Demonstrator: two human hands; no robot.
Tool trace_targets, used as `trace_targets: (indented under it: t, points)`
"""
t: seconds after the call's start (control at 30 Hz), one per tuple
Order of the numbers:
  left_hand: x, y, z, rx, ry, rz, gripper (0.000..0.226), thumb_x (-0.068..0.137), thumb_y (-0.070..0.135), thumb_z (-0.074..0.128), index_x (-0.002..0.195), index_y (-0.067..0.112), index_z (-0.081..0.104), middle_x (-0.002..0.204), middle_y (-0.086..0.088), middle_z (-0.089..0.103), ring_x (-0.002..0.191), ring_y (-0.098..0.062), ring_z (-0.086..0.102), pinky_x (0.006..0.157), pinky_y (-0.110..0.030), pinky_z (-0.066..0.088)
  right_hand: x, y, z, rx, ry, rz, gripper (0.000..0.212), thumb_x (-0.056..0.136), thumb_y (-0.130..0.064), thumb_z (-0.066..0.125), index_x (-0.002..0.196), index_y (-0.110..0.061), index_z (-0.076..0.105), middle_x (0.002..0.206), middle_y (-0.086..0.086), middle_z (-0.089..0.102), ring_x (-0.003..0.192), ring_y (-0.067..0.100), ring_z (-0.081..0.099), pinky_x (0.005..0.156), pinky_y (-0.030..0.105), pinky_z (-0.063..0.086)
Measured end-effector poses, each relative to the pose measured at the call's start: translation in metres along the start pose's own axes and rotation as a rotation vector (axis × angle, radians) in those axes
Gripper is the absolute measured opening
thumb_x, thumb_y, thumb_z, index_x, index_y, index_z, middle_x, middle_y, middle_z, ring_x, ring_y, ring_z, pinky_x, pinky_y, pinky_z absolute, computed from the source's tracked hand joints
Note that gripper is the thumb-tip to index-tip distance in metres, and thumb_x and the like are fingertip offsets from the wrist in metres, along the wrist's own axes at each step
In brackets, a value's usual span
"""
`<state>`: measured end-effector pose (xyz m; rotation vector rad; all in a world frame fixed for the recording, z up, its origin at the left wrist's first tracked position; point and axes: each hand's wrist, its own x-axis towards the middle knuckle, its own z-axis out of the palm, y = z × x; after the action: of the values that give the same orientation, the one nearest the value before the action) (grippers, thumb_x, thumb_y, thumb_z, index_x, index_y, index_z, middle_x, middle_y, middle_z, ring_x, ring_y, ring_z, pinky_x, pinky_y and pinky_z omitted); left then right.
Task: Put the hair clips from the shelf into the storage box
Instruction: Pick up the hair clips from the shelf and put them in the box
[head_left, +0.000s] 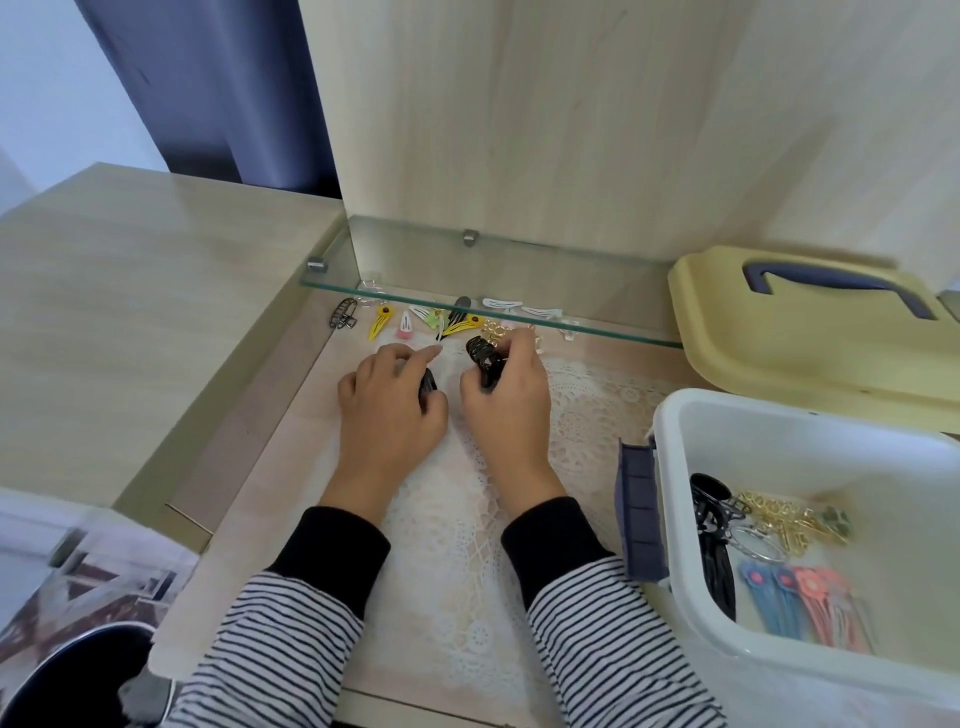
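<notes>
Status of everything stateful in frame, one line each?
left hand, gripping a small black clip
right hand, gripping a black claw clip
storage box, open, clips inside
yellow lid, off, lying behind the box
navy latch, unfastened, swung outward
yellow snap clip, loose, not yet boxed

No text, label, brand or number can be read. The gold clips (492, 329) under the glass shelf (597, 325) and more of them in the white box (675, 415) look letter-shaped, but are too small and blurred to read.
</notes>
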<state>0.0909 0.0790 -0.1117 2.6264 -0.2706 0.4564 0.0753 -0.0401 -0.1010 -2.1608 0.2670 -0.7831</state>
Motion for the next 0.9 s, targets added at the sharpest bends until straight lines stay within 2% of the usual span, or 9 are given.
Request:
trace_targets:
  t: [0.1,0.23,0.43,0.5,0.57,0.67,0.73,0.83,0.9]
  points:
    - [0.001,0.000,0.000,-0.003,0.001,-0.009,0.042,0.076,0.029,0.045,0.114,0.030,0.064,0.115,0.001,0.054,0.112,-0.022,0.051,0.094,-0.040,0.034,0.000,0.000,0.002,-0.001,-0.010,-0.026,0.023,0.075,-0.008,0.061,0.096,-0.006,0.052,0.082,0.001,0.050,0.077,0.020,0.047,0.063,0.027,0.040]
    - [0.000,-0.001,0.002,-0.038,0.029,-0.021,0.026,0.080,0.022,0.055,0.104,0.024,0.064,0.110,0.002,0.057,0.107,-0.023,0.054,0.091,-0.039,0.034,0.000,-0.003,0.003,-0.048,-0.051,-0.025,0.025,0.077,-0.008,0.060,0.101,-0.002,0.059,0.085,0.009,0.058,0.084,0.024,0.050,0.068,0.031,0.044]
    - [0.002,-0.003,0.000,-0.103,0.035,0.002,0.024,0.085,0.022,0.061,0.109,0.024,0.065,0.111,0.002,0.059,0.106,-0.024,0.054,0.090,-0.039,0.037,-0.003,-0.007,0.002,-0.100,-0.073,-0.036,0.027,0.080,0.002,0.057,0.107,0.001,0.059,0.101,0.012,0.059,0.097,0.025,0.049,0.081,0.018,0.032]
    - [0.003,-0.003,-0.003,-0.157,0.048,0.007,0.027,0.086,0.021,0.065,0.113,0.024,0.063,0.113,0.003,0.062,0.106,-0.023,0.056,0.089,-0.038,0.039,-0.005,-0.009,0.001,-0.095,-0.091,-0.032,0.028,0.079,0.005,0.056,0.107,0.002,0.058,0.104,0.014,0.057,0.098,0.027,0.050,0.084,0.023,0.039]
    - [0.004,-0.002,-0.006,-0.295,0.083,-0.010,0.029,0.086,0.018,0.066,0.114,0.022,0.063,0.109,0.004,0.066,0.103,-0.018,0.059,0.091,-0.036,0.044,-0.007,-0.010,0.000,-0.091,-0.089,-0.052,0.028,0.077,0.005,0.058,0.105,0.004,0.058,0.107,0.016,0.054,0.100,0.030,0.052,0.086,0.033,0.048]
    - [0.001,0.000,-0.012,-0.569,0.115,-0.090,0.022,0.088,0.013,0.066,0.110,0.018,0.068,0.108,0.005,0.068,0.095,-0.003,0.061,0.090,-0.018,0.046,-0.011,-0.012,-0.004,-0.075,-0.078,-0.053,0.023,0.077,0.002,0.059,0.100,0.003,0.059,0.105,0.014,0.051,0.090,0.025,0.054,0.077,0.030,0.050]
    - [0.000,0.001,-0.014,-0.603,0.125,-0.091,0.014,0.089,0.012,0.063,0.102,0.016,0.069,0.108,0.006,0.068,0.090,0.005,0.059,0.082,-0.004,0.039,-0.014,-0.016,-0.008,-0.063,-0.080,-0.027,0.023,0.078,0.000,0.058,0.101,0.002,0.058,0.104,0.013,0.050,0.085,0.023,0.053,0.072,0.028,0.049]
    - [0.002,-0.001,-0.014,-0.549,0.181,-0.063,0.011,0.092,0.013,0.058,0.099,0.014,0.067,0.105,0.000,0.064,0.087,0.001,0.053,0.078,-0.004,0.037,-0.018,-0.025,-0.013,-0.068,-0.094,0.033,0.031,0.083,-0.003,0.055,0.114,0.001,0.051,0.107,0.013,0.049,0.086,0.025,0.053,0.069,0.030,0.049]
    - [0.003,-0.002,-0.015,-0.513,0.233,-0.074,0.013,0.094,0.017,0.056,0.100,0.013,0.066,0.102,-0.006,0.060,0.084,-0.002,0.047,0.074,-0.010,0.036,-0.022,-0.034,-0.019,-0.057,-0.098,0.045,0.033,0.085,-0.004,0.053,0.118,0.000,0.048,0.108,0.013,0.049,0.085,0.025,0.054,0.065,0.028,0.047]
